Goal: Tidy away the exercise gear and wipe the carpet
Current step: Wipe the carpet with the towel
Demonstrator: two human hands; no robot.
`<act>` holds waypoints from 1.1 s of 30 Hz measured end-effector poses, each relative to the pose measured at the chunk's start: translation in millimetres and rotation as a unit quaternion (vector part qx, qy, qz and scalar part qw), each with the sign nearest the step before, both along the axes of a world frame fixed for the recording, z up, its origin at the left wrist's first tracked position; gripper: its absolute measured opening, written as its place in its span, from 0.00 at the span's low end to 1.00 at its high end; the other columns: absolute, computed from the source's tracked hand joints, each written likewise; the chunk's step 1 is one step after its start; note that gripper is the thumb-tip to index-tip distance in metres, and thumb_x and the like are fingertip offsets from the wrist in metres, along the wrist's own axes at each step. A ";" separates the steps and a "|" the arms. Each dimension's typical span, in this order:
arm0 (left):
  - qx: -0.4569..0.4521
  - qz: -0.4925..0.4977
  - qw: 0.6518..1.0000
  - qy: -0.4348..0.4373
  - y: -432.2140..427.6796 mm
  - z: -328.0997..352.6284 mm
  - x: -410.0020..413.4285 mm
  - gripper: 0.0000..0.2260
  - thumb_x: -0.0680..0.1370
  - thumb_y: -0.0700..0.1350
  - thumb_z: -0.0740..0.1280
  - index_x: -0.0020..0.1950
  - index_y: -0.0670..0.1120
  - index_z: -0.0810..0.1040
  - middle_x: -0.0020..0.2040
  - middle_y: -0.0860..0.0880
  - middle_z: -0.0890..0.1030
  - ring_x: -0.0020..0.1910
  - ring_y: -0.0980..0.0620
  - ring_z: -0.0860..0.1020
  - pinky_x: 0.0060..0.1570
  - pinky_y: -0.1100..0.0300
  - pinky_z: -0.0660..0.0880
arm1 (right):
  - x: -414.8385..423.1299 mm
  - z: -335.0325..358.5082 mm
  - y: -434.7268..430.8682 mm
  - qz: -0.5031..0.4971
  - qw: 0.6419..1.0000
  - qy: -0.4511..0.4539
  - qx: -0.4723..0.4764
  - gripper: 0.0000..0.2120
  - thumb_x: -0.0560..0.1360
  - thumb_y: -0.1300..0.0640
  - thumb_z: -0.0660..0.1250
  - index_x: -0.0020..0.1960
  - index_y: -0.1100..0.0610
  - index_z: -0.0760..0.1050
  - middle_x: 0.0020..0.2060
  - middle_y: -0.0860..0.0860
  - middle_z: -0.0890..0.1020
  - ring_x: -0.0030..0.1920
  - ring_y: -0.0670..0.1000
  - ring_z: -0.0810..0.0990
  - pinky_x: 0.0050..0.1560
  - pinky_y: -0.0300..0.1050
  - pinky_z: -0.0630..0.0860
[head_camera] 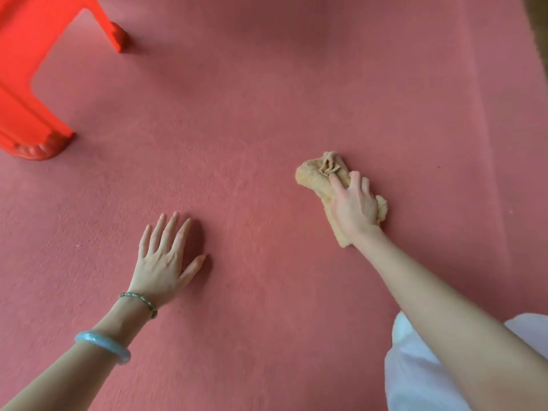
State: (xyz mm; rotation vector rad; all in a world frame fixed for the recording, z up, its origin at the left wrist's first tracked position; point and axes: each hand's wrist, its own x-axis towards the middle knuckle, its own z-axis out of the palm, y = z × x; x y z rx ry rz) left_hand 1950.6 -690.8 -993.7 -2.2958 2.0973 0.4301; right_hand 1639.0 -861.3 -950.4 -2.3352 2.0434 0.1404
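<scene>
Firstly, stool: red plastic, standing on the carpet at far left, with two feet visible; a long leftward wipe would probably strike a foot and shift it.
Left hand: flat on the carpet, fingers spread and straight, holding nothing; it appeared to serve as a brace, and a sweep from the right would likely run into it unless it was lifted.
Bangle: loose on the left forearm, behind a bead bracelet; it could knock the stool if that arm reached left.
Carpet: pinkish red, with open room between the hands and ahead of them, which looked the safest direction for a stroke.
Cloth: tan and bunched, lying on the carpet right of centre; being crumpled, it would likely roll or slip out under pressure and wipe unevenly.
Right hand: pressed down on the cloth, fingers extended and slightly spread, not curled round it.
White garment: at lower right beneath the right arm; a backward pull could drag the cloth onto it.
Dark strip: at the top-right corner, probably the carpet's edge, where the cloth might catch.
Exercise gear: not in view.
</scene>
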 end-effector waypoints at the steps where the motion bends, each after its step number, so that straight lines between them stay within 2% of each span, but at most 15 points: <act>1: -0.003 -0.006 1.000 -0.002 -8.0 0.6 -3.8 0.33 0.75 0.63 0.51 0.74 0.45 0.59 0.75 0.41 0.60 0.75 0.42 0.53 0.72 0.53 0.38 | -18.3 1.3 -13.7 -0.032 0.999 0.006 -0.007 0.21 0.77 0.62 0.59 0.68 0.49 0.66 0.57 0.59 0.68 0.58 0.61 0.68 0.47 0.54 0.70; 6: 0.000 -0.018 1.000 -0.025 -42.1 1.5 -17.4 0.32 0.74 0.59 0.52 0.73 0.42 0.62 0.73 0.39 0.63 0.73 0.39 0.58 0.71 0.52 0.41 | -79.3 4.1 -64.2 -0.187 0.982 -0.013 -0.014 0.15 0.78 0.59 0.57 0.64 0.53 0.68 0.60 0.61 0.66 0.61 0.62 0.65 0.52 0.57 0.67; 10: -0.014 0.001 1.000 -0.019 -59.8 -1.5 -20.1 0.34 0.74 0.61 0.49 0.74 0.43 0.60 0.74 0.40 0.60 0.74 0.41 0.55 0.72 0.48 0.46 | -35.3 12.1 -74.1 -0.207 0.975 -0.080 0.002 0.17 0.80 0.56 0.54 0.68 0.52 0.66 0.68 0.62 0.62 0.66 0.62 0.64 0.57 0.57 0.66; 12: -0.016 0.019 1.000 -0.009 -65.0 -1.9 -21.9 0.35 0.73 0.62 0.48 0.75 0.44 0.58 0.75 0.41 0.59 0.75 0.42 0.54 0.72 0.46 0.47 | 19.9 12.4 -64.6 -0.130 0.986 -0.100 0.012 0.19 0.82 0.56 0.49 0.72 0.53 0.62 0.70 0.62 0.61 0.68 0.62 0.63 0.61 0.56 0.65; 14: -0.013 0.041 0.999 -0.004 -66.2 -1.9 -24.6 0.36 0.73 0.64 0.46 0.75 0.45 0.57 0.76 0.43 0.58 0.75 0.43 0.53 0.73 0.45 0.48 | 84.9 9.5 -50.4 -0.007 0.994 -0.112 0.003 0.19 0.81 0.59 0.49 0.71 0.52 0.64 0.66 0.60 0.65 0.65 0.62 0.66 0.58 0.54 0.66; 16: 0.012 0.066 0.998 -0.012 -62.6 -2.9 -27.9 0.39 0.72 0.67 0.43 0.76 0.46 0.54 0.77 0.45 0.55 0.76 0.45 0.50 0.73 0.46 0.46 | 145.7 1.9 -31.7 0.101 0.983 -0.151 0.023 0.18 0.80 0.60 0.51 0.68 0.53 0.67 0.62 0.59 0.67 0.61 0.61 0.67 0.55 0.54 0.68; 18: 0.045 0.088 0.995 -0.017 -58.5 -4.6 -30.8 0.43 0.68 0.72 0.37 0.77 0.48 0.47 0.78 0.48 0.46 0.76 0.48 0.42 0.73 0.47 0.40 | 193.0 -1.1 -11.1 0.200 0.964 -0.166 0.059 0.17 0.79 0.61 0.53 0.66 0.55 0.69 0.62 0.59 0.67 0.61 0.62 0.67 0.52 0.54 0.71; 21: 0.078 0.094 0.992 -0.015 -59.8 -5.6 -32.9 0.50 0.60 0.77 0.28 0.76 0.49 0.37 0.74 0.51 0.36 0.74 0.51 0.34 0.72 0.47 0.35 | 217.0 -0.9 -7.2 0.276 0.946 -0.147 0.084 0.17 0.79 0.62 0.54 0.67 0.56 0.68 0.64 0.60 0.65 0.63 0.62 0.65 0.52 0.54 0.73; 23: 0.091 0.094 0.991 -0.027 -61.6 -6.4 -33.7 0.52 0.58 0.78 0.27 0.75 0.49 0.33 0.73 0.51 0.33 0.72 0.52 0.32 0.71 0.47 0.34 | 200.3 0.1 -28.0 0.304 0.939 -0.140 0.073 0.18 0.78 0.61 0.56 0.67 0.53 0.66 0.63 0.59 0.65 0.62 0.61 0.66 0.50 0.56 0.72; 25: 0.087 0.103 0.991 -0.024 -62.3 -8.0 -33.8 0.51 0.58 0.78 0.27 0.75 0.50 0.35 0.75 0.51 0.34 0.72 0.53 0.32 0.72 0.48 0.34 | 163.4 -1.5 -60.5 0.269 0.951 -0.141 0.059 0.17 0.79 0.58 0.55 0.67 0.48 0.65 0.60 0.56 0.66 0.61 0.58 0.68 0.51 0.59 0.71; 28: 0.064 0.138 0.988 0.011 -63.5 -10.6 -37.4 0.51 0.60 0.77 0.27 0.77 0.51 0.43 0.77 0.51 0.42 0.72 0.56 0.34 0.72 0.49 0.33 | 86.0 -8.3 -110.8 0.145 0.982 -0.116 0.034 0.16 0.80 0.53 0.56 0.66 0.44 0.64 0.58 0.55 0.66 0.61 0.57 0.69 0.52 0.63 0.70; 33: 0.061 0.152 0.986 0.021 -67.1 -12.5 -42.7 0.51 0.62 0.78 0.31 0.77 0.49 0.47 0.78 0.49 0.45 0.74 0.53 0.37 0.70 0.50 0.32 | -29.4 -8.9 -163.5 -0.012 0.999 -0.034 -0.028 0.16 0.80 0.54 0.57 0.67 0.47 0.65 0.59 0.59 0.67 0.60 0.60 0.69 0.50 0.59 0.71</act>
